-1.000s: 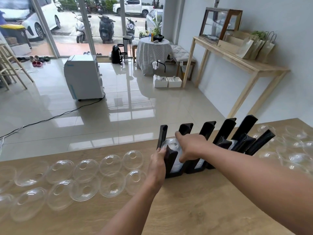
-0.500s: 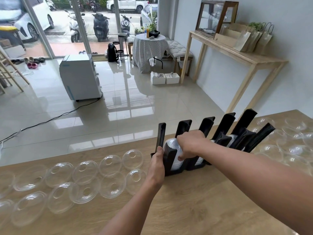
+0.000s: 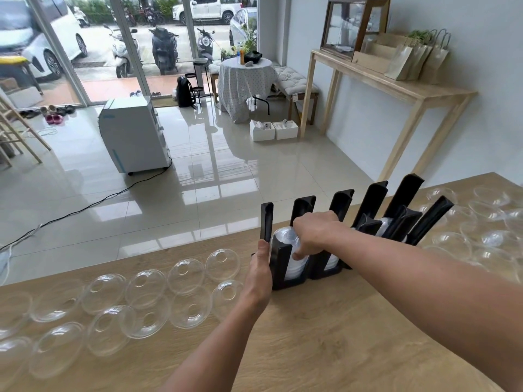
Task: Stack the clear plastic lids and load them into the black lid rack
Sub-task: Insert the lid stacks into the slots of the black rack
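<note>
Shiny white floor tiles spread out past a long wooden desk (image 3: 325, 343), and glass doors at the back show parked cars and scooters outside. On the floor stand a white machine (image 3: 133, 134) with a black cable, a small round table under a dotted cloth (image 3: 246, 80), and a tall wooden side table (image 3: 402, 89) by the wall with brown paper bags (image 3: 418, 60) on it.

At the far edge of the desk sits the black lid rack (image 3: 339, 227). Its long side runs along that edge, from left to right. Its tall black posts stick up and lean away toward the right.

The left hand (image 3: 259, 270) grips the left end of the rack, with the thumb up against a post. The right hand (image 3: 314, 236) reaches down into the leftmost slot, fingers curled round a stack of clear lids (image 3: 285, 244). The stack stands on its edge in that slot.

More clear dome lids (image 3: 158, 295) lie spread out on the left part of the desk, dome side up, some overlapping. Another bunch of lids (image 3: 486, 230) lies at the far right corner, just beside the rack.
</note>
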Demonstrator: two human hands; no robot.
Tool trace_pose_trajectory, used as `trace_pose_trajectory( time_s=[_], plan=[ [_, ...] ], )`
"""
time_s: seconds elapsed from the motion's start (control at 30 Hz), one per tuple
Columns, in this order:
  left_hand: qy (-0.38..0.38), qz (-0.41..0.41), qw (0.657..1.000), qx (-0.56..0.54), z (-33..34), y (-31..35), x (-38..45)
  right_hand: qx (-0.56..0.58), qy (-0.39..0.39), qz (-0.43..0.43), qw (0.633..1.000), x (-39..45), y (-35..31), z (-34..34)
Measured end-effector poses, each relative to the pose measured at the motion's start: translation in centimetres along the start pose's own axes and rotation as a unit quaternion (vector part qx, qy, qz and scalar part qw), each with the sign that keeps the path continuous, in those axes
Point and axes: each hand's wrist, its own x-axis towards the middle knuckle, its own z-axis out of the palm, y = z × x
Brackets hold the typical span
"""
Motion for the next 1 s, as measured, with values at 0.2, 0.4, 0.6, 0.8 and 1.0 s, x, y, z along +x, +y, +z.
trace_pose_trajectory(
  time_s=[0.2, 0.4, 0.6, 0.8, 1.0],
  plan=[
    [0.019, -0.001, 0.999, 0.027, -1.8, 1.3, -1.9, 0.040, 0.048, 0.016, 0.998, -3.3, 0.9, -3.2],
    [0.044, 0.079, 0.993, 0.074, -9.7, 2.9, -6.4, 0.126, 0.222, 0.042, 0.966, -11.4, 3.0, -6.0],
    [0.071, 0.071, 0.973, 0.207, -22.4, 0.9, -15.1, 0.264, 0.255, 0.005, 0.930, -18.8, -1.8, -3.0],
    [0.106, -0.023, 0.968, 0.227, -31.6, -3.0, -24.3, 0.300, 0.129, -0.051, 0.944, -20.2, -13.8, 3.4],
    [0.124, -0.115, 0.954, 0.250, -36.8, -7.7, -30.3, 0.321, 0.003, -0.127, 0.938, -21.5, -25.7, 9.2]
  ],
)
